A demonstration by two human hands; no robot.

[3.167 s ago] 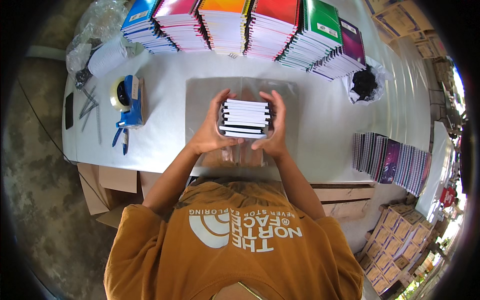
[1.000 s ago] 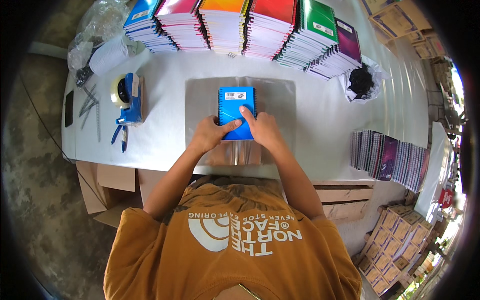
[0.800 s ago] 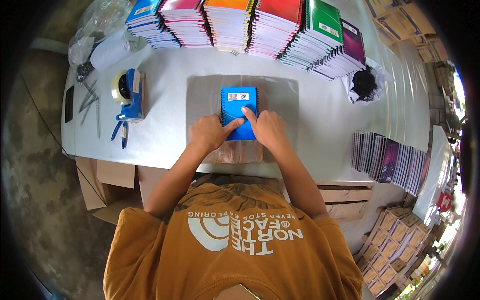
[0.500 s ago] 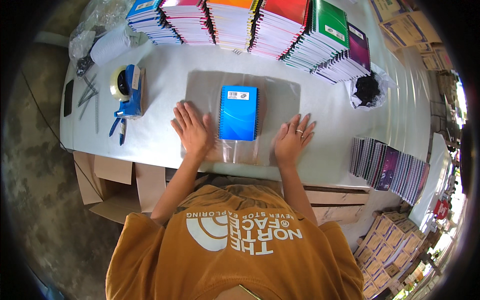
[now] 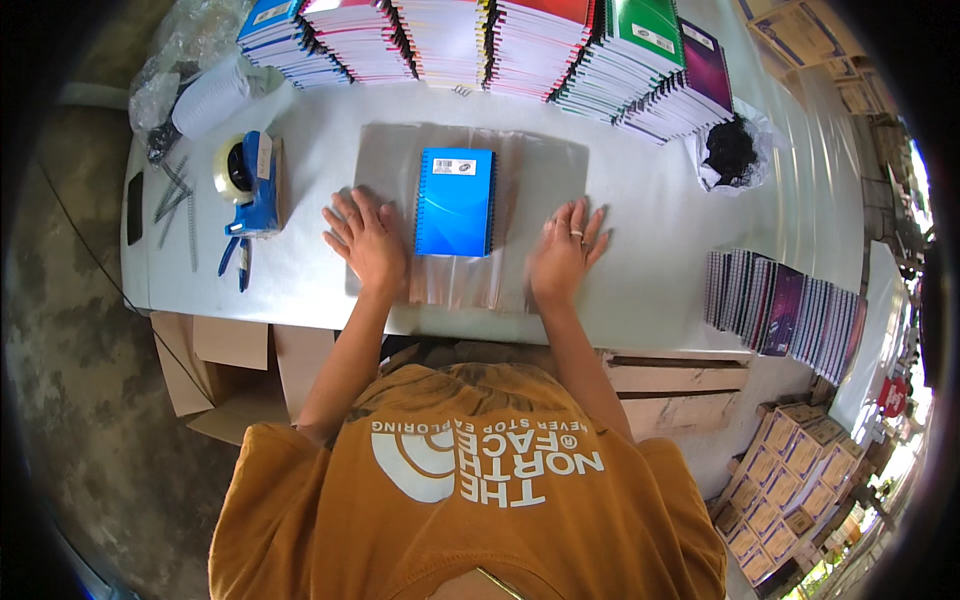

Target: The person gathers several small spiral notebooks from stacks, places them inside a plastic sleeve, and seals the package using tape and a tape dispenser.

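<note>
A blue spiral notebook with a white label near its top lies in the middle of the table, on a clear plastic sheet. Beneath that, a grey rectangular mat shows on both sides. My left hand rests palm down with fingers spread at the mat's left side, a little apart from the notebook. To the notebook's right, my right hand lies flat, a ring on one finger, over the mat's right side. Neither hand holds anything.
Stacks of coloured spiral notebooks line the far edge. A blue tape dispenser, pens and loose wire coils are at left. More notebooks and a bag of black material stand right. An open carton sits below.
The whole view has shifted slightly, so the notebook and table things appear a bit higher and to the left. Both hands stay flat beside the notebook.
</note>
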